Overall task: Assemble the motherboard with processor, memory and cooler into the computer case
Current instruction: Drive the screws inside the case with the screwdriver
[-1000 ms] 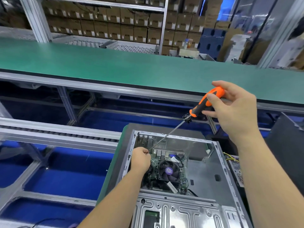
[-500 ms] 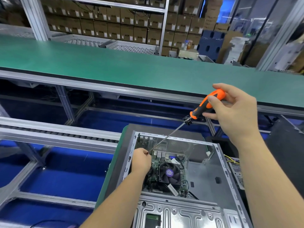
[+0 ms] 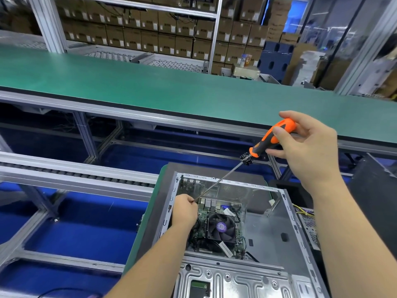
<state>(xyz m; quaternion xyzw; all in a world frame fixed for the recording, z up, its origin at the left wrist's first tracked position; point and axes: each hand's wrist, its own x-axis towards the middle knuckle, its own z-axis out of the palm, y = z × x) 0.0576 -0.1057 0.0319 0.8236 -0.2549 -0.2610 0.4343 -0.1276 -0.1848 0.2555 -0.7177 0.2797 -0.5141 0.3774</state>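
In the case [image 3: 270,231]: motherboard [image 3: 206,224] with cooler [image 3: 220,226] is seated at left.
Right hand [image 3: 309,151]: screwdriver [image 3: 271,138] handle is gripped.
Left hand [image 3: 185,211]: shaft tip is pinched over the board's far-left corner.

Screwdriver [image 3: 271,139] tip hidden behind left hand [image 3: 185,209]; screw possibly there.

A green-topped bench [image 3: 148,214] carries the open computer case [image 3: 270,235].
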